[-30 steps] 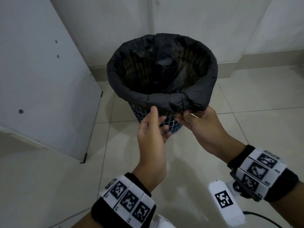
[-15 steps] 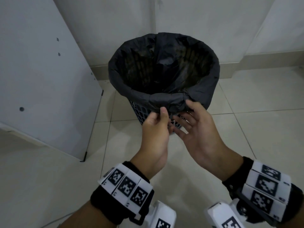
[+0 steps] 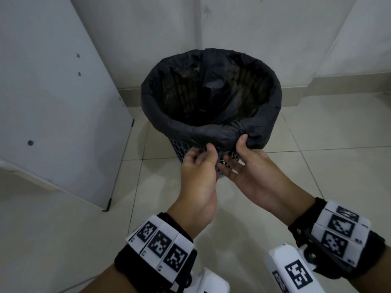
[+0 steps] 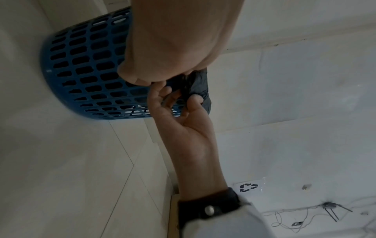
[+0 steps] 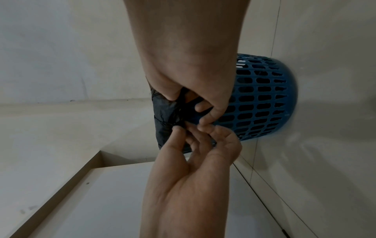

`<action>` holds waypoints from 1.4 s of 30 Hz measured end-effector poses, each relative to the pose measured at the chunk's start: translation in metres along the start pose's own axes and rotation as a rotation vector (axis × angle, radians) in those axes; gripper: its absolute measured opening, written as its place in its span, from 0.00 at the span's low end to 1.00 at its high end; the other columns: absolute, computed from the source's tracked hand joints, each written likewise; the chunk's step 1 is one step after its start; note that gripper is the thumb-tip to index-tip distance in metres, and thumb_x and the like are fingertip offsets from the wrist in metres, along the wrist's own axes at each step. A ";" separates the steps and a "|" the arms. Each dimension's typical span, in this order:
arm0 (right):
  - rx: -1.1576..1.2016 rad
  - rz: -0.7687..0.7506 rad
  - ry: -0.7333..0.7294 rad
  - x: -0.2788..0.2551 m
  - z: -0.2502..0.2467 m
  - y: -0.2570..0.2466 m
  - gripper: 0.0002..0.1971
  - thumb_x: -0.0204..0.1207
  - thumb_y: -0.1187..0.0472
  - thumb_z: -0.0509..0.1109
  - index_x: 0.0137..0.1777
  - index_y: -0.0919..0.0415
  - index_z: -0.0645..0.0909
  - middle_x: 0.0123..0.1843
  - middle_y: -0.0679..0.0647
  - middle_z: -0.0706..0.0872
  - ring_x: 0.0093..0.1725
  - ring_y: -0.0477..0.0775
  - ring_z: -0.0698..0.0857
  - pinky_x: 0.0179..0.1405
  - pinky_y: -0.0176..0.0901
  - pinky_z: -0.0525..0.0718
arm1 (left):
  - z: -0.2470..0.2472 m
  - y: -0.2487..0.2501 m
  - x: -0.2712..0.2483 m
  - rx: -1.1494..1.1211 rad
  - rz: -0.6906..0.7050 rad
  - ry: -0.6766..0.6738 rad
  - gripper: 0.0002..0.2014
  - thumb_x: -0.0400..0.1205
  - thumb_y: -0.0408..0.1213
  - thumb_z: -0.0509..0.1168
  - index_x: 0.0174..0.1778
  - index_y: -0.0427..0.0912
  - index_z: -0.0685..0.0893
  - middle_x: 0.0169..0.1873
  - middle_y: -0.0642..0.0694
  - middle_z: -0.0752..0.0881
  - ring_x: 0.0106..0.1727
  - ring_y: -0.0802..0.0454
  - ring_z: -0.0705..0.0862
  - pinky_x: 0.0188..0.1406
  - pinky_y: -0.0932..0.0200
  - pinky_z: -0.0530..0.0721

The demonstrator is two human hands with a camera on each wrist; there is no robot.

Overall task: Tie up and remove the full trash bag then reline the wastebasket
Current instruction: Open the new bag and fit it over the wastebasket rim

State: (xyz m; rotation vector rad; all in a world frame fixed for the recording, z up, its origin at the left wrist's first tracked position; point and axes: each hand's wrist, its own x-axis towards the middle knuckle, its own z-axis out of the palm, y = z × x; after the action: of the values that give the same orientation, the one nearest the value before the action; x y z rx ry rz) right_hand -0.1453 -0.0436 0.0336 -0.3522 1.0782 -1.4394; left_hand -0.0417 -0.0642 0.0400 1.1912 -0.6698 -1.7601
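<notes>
Bag [image 3: 211,132]: lines bin [image 3: 224,161], cuff folded over rim.
Left hand [image 3: 200,166]: pinches cuff.
Right hand [image 3: 249,163]: grips cuff.
Left: likely only final snugging.

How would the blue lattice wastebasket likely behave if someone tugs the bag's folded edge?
The wastebasket looks like thin openwork plastic, so probably light. It narrows toward its base, so a sideways tug might tip or slide it. The black bag drapes and bunches: likely floppy.

The head view looks steeply down from above the wastebasket [image 3: 224,163]. Both wrist views look in close along the hands, sideways, sharing its blue lattice wall and the bag's [image 3: 211,96] folded edge.
</notes>
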 end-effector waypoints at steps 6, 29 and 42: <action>0.087 -0.006 0.055 0.005 0.004 -0.006 0.14 0.85 0.55 0.63 0.60 0.64 0.83 0.42 0.51 0.90 0.40 0.47 0.84 0.49 0.45 0.90 | -0.004 0.003 -0.004 -0.102 0.037 0.044 0.17 0.85 0.53 0.67 0.61 0.47 0.89 0.52 0.51 0.91 0.45 0.57 0.83 0.46 0.60 0.82; 0.045 -0.105 0.147 0.002 0.021 -0.024 0.18 0.80 0.56 0.73 0.67 0.64 0.83 0.57 0.56 0.92 0.46 0.48 0.91 0.52 0.44 0.89 | 0.002 0.014 0.004 0.006 0.055 -0.103 0.19 0.86 0.56 0.64 0.65 0.49 0.86 0.56 0.50 0.93 0.59 0.55 0.90 0.57 0.55 0.85; 0.163 -0.159 0.149 0.006 0.023 -0.022 0.19 0.80 0.61 0.73 0.69 0.65 0.81 0.60 0.56 0.91 0.57 0.50 0.91 0.53 0.38 0.89 | -0.024 0.044 0.045 -0.273 -0.043 0.031 0.18 0.89 0.48 0.64 0.70 0.42 0.84 0.53 0.48 0.89 0.43 0.58 0.87 0.38 0.66 0.88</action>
State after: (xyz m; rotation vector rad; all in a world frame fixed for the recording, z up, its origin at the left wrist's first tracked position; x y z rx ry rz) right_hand -0.1429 -0.0622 0.0602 -0.2202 1.0620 -1.7058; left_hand -0.0105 -0.1233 0.0466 1.0491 -0.3731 -1.7984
